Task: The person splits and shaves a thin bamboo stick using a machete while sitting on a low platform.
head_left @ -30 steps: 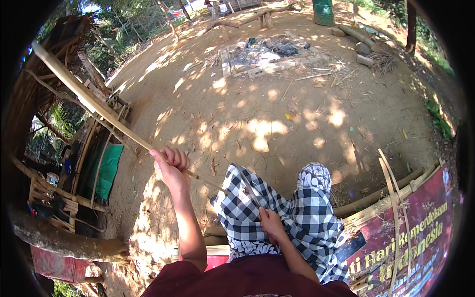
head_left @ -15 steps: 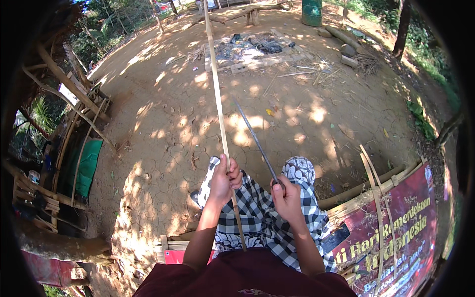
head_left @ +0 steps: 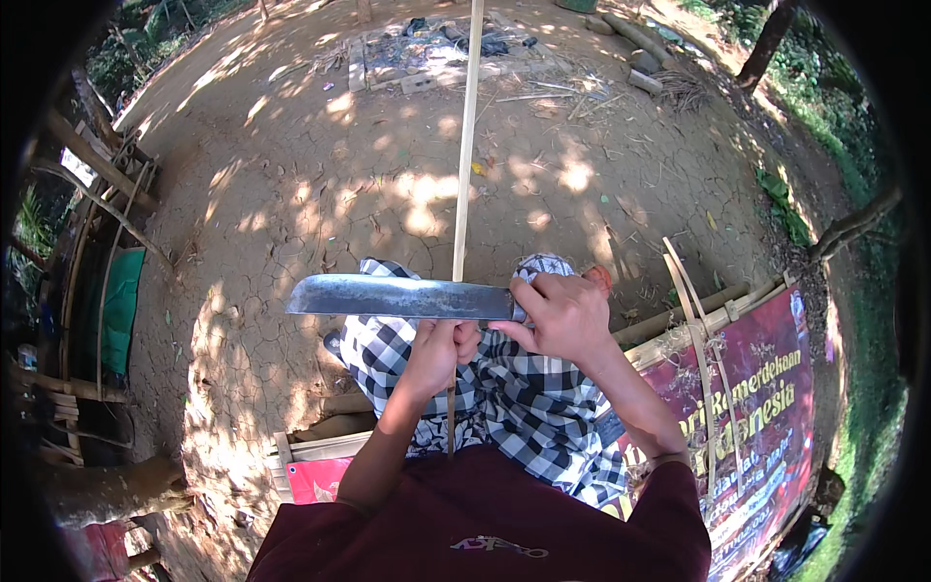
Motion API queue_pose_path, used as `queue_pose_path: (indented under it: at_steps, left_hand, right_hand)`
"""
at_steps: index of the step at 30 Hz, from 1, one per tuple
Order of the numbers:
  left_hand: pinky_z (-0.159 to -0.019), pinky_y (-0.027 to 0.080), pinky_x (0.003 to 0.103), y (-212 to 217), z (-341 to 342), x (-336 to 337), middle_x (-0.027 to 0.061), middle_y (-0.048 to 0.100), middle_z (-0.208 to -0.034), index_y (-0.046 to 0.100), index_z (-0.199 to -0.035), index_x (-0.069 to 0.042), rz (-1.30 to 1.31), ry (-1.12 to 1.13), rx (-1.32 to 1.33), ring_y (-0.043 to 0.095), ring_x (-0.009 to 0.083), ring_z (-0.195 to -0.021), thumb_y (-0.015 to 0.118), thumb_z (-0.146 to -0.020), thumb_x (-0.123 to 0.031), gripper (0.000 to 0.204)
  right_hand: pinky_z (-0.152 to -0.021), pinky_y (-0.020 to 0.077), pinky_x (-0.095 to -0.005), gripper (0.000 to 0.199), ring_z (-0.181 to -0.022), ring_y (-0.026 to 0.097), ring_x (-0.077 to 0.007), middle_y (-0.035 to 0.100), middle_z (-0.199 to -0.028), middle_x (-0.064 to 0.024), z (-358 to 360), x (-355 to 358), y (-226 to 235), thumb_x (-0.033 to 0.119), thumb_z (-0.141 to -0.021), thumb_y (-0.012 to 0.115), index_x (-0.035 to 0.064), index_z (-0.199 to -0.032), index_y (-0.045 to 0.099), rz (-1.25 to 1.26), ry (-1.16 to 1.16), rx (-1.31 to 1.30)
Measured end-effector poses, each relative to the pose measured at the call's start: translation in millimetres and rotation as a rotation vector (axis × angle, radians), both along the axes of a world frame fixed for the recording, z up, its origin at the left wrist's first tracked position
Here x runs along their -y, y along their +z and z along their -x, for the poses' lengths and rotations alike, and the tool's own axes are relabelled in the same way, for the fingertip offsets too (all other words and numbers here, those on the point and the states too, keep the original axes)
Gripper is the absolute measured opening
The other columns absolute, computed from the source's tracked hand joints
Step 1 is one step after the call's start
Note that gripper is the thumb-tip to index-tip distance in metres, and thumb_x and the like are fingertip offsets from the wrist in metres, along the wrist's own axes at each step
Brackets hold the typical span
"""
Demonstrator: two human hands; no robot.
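My left hand (head_left: 438,354) is closed round a long pale bamboo strip (head_left: 467,145), which runs from my lap up past the top of the view. In my right hand (head_left: 562,315) is the handle of a machete (head_left: 388,296), its broad grey blade lying crosswise over the strip just beyond my left fingers. The blade covers part of the strip; whether it touches the strip I cannot tell. Below both hands are my legs in black-and-white checked cloth (head_left: 533,407).
I sit on a bamboo bench covered with a dark red banner (head_left: 737,427). Two thin bamboo strips (head_left: 693,339) lean across it at the right. Ahead on cracked earth is a block-edged ash pit (head_left: 427,82). A wooden frame with a green sheet (head_left: 122,310) stands at the left.
The machete has swung from pointing away to lying crosswise over the bamboo strip. My right hand has risen and turned over. The strip now stands more upright, and the view has shifted.
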State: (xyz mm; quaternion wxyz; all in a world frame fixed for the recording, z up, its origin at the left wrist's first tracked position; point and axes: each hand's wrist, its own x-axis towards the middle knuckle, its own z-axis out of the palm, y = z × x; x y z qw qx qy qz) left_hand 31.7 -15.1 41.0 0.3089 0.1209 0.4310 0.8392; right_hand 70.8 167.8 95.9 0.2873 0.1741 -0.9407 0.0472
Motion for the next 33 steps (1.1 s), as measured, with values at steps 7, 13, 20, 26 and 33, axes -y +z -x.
queue_pose_path:
  at_steps: [7, 13, 20, 26, 33]
  left_hand:
    - [-0.038, 0.017, 0.021, 14.0, -0.6, -16.6, -0.0063, 0.026, -0.056, 0.038, -0.072, -0.010, 0.100, 0.070, -0.010, 0.024, 0.0029, -0.043, 0.035, -0.101, -0.030, 0.035]
    - [-0.038, 0.018, 0.020, 8.6, -4.0, -7.4, -0.0077, 0.024, -0.055, 0.038, -0.070, -0.011, 0.180, 0.170, -0.036, 0.023, 0.0026, -0.042, 0.034, -0.100, -0.037, 0.040]
    - [-0.038, 0.018, 0.021, 11.8, 11.2, 32.8, -0.0050, 0.024, -0.057, 0.036, -0.073, -0.010, 0.056, 0.269, -0.016, 0.020, 0.0043, -0.043, 0.030, -0.100, -0.040, 0.041]
    - [-0.041, 0.024, 0.020, -8.3, 14.6, 18.8, -0.0048, 0.026, -0.058, 0.042, -0.081, -0.008, 0.056, 0.113, 0.082, 0.025, 0.0047, -0.045, 0.034, -0.100, -0.036, 0.034]
    - [-0.044, 0.030, 0.020, 6.7, 6.4, 6.2, -0.0045, 0.034, -0.057, 0.049, -0.084, -0.006, 0.020, -0.014, 0.109, 0.030, 0.0042, -0.045, 0.044, -0.098, -0.026, 0.025]
  right_hand:
    - [-0.041, 0.0382, -0.0304, 0.049, -0.046, 0.054, -0.0168, 0.045, -0.055, -0.0011, 25.8, -54.7, 26.1, 0.063, -0.074, 0.056, 0.0146, -0.071, 0.051, -0.294, 0.046, -0.158]
    - [-0.046, 0.0457, -0.0422, 0.044, -0.047, 0.058, -0.0234, 0.056, -0.059, -0.0032, 53.7, -95.2, 49.8, 0.057, -0.087, 0.048, 0.0148, -0.075, 0.056, -0.092, -0.488, -0.175]
    - [-0.043, 0.0333, -0.0237, 0.047, -0.047, 0.043, -0.0078, 0.047, -0.058, -0.0015, 42.6, -215.8, 106.2, 0.045, -0.094, 0.044, 0.0018, -0.080, 0.056, 0.919, -0.607, -0.431]
    - [-0.039, 0.0314, -0.0221, 0.036, -0.043, 0.041, -0.0052, 0.045, -0.055, 0.0022, 34.8, -139.7, 77.1, 0.034, -0.097, 0.046, 0.0026, -0.084, 0.056, 1.063, -0.215, -0.288]
    - [-0.043, 0.0384, -0.0291, 0.037, -0.044, 0.051, -0.0160, 0.049, -0.056, -0.0013, 16.4, -45.3, 54.6, 0.045, -0.079, 0.064, 0.0085, -0.082, 0.061, -0.034, -0.116, -0.152]
